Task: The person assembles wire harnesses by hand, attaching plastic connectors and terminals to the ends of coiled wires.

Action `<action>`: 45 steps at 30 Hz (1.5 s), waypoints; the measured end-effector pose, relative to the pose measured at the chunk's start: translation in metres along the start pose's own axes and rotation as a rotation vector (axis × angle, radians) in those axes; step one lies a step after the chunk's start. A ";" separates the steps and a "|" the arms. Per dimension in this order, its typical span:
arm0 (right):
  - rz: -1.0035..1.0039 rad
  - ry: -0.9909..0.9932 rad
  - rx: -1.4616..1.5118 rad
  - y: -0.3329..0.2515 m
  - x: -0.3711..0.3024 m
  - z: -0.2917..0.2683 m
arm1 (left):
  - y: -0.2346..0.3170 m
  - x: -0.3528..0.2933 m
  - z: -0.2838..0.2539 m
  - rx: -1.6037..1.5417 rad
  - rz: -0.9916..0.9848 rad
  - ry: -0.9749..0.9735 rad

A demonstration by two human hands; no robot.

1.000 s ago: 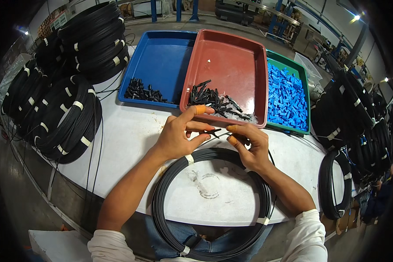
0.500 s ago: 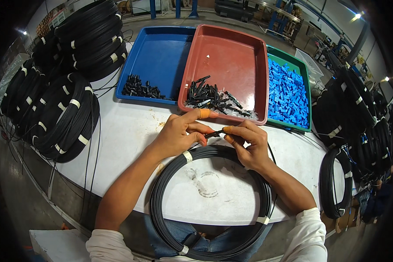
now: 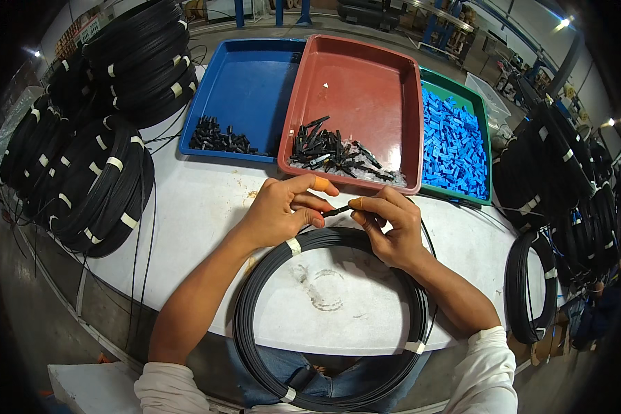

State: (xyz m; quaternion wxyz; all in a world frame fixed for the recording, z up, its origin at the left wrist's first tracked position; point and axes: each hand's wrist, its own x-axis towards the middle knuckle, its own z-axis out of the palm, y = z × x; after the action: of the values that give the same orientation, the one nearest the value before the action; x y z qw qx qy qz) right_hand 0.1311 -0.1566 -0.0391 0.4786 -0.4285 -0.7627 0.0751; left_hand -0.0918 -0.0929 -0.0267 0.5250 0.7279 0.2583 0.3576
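My left hand point(image 3: 281, 210) and right hand point(image 3: 386, 224) | both pinching small black connector point(image 3: 336, 211) | lies crosswise between fingertips, equally near both | above black cable coil point(image 3: 331, 317), near red tray point(image 3: 355, 90).

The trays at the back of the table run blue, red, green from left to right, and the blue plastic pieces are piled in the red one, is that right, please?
Not quite. The head view shows the order is right, but the blue plastic pieces fill the green tray. The red tray holds small black parts, and the blue tray holds a few black parts too.
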 end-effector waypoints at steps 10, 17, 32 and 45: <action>0.003 -0.026 -0.011 -0.004 0.000 -0.002 | 0.005 -0.002 -0.001 -0.110 -0.130 -0.103; 0.011 -0.013 0.032 -0.003 0.000 0.000 | 0.006 -0.006 0.007 0.089 0.110 -0.042; -0.047 0.008 0.042 -0.005 0.001 -0.003 | 0.011 -0.005 0.009 0.106 0.133 0.054; -0.158 -0.047 -0.008 -0.005 0.001 -0.001 | 0.016 -0.006 0.005 -0.017 -0.017 -0.030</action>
State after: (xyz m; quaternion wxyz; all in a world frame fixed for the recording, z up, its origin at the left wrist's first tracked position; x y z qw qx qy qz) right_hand 0.1283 -0.1593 -0.0351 0.4633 -0.3670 -0.8054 0.0440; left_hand -0.0918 -0.1058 -0.0138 0.5382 0.7262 0.2537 0.3444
